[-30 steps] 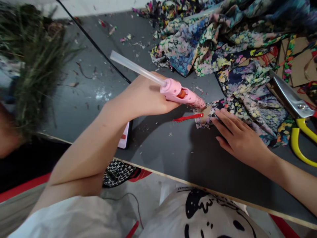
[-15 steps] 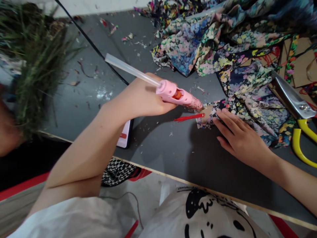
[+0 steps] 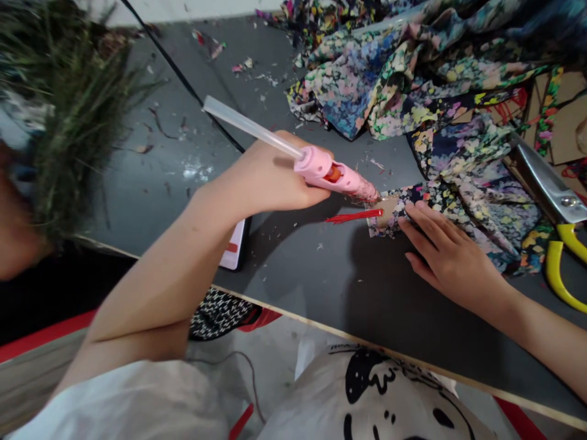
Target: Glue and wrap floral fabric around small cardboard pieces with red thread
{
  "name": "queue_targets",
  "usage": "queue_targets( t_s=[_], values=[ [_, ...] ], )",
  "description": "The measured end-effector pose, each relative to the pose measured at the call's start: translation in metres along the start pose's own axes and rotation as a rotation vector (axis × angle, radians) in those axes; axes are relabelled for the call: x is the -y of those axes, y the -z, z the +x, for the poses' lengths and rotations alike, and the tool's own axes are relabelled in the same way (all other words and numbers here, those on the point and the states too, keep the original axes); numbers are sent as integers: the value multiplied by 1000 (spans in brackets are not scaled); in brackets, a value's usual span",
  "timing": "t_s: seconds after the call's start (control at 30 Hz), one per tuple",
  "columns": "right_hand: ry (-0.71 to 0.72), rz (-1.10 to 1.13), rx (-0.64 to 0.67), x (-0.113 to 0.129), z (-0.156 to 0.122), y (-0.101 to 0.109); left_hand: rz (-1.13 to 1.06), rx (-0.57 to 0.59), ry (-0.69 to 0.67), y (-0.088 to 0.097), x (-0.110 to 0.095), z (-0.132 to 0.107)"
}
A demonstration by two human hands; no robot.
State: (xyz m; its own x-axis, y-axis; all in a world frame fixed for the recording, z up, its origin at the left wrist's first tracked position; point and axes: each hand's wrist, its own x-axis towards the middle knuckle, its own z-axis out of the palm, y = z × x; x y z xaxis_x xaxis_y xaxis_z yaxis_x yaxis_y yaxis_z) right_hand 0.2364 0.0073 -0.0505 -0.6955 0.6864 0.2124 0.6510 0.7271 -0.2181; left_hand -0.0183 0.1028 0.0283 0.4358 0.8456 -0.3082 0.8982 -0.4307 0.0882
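Observation:
My left hand [image 3: 293, 183] is closed around a pink glue gun [image 3: 337, 174], from whose rear a long clear glue stick sticks out. The gun's nozzle meets the upper left edge of a small cardboard piece [image 3: 389, 209] edged with floral fabric. A red tassel [image 3: 353, 216] lies on that piece, its threads pointing left. Fingers spread and flat, my right hand [image 3: 452, 256] presses down the right part of the piece and the floral cloth [image 3: 481, 183] beside it. The gun's handle is hidden by my left hand.
Yellow-handled scissors [image 3: 562, 201] lie at the right. Heaped floral fabric [image 3: 358, 85] covers the back. Dry grass [image 3: 77, 122] sits at the left near another person's arm [image 3: 18, 214]. A black cable [image 3: 169, 55] crosses the grey table [image 3: 293, 263]. A phone [image 3: 236, 247] is partly under my left arm.
The whole view has shifted slightly, so things appear a little further right. The nozzle stays at the cardboard's edge, and my right hand keeps pressing the piece.

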Motion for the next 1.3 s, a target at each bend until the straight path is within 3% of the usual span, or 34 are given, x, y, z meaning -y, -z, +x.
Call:
queue_targets(
  t_s=[0.27, 0.73, 1.0, 1.3],
  values=[
    [-2, -9, 4, 1, 1, 1, -33, -67, -25, -4, 8, -6],
    [-36, 62, 19, 1, 0, 0, -33, 2, 18, -1, -3, -10],
    [-17, 60, -1, 0, -1, -1, -9, -59, 12, -1, 2, -6],
    [-17, 29, 4, 1, 0, 0, -22, -32, 33, -1, -2, -10]
  ],
)
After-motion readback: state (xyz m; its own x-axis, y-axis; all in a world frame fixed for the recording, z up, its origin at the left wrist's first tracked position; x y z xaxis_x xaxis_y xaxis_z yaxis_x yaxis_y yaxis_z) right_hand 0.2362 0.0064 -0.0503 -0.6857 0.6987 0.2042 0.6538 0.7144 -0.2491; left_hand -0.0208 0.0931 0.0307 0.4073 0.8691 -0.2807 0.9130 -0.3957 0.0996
